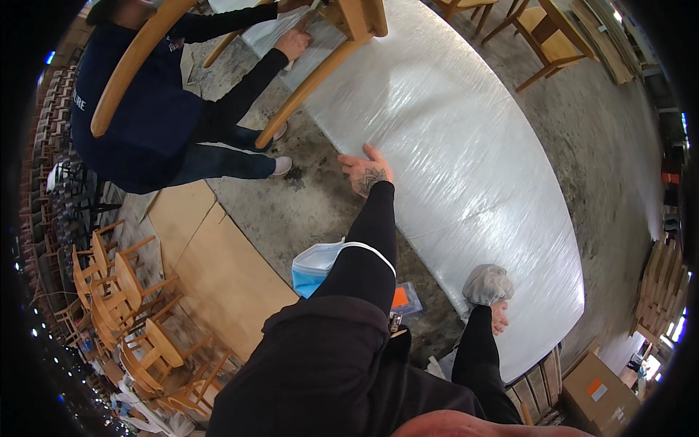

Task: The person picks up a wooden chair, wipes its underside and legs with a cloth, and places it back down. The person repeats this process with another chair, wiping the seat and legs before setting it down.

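A long tabletop-like panel (466, 146) wrapped in shiny clear film stretches away in front of me. My left hand (368, 171), tattooed on its back, rests at the panel's left edge with thumb and fingers apart, holding nothing visible. Nearer to me, my right hand (499, 318) is on the panel's near part, closed on a wadded grey cloth (488, 285). The wad hides most of that hand; only some fingers show beside it. A blue and white face mask (317, 266) hangs by its loop around my left forearm.
At the far left a co-worker (145, 109) in dark clothing handles a wooden chair (313, 80) above the panel's far end. Wooden chairs (149, 335) crowd the left beside flat cardboard (226, 262). A carton (601, 393) sits at lower right; more chairs (550, 40) stand far right.
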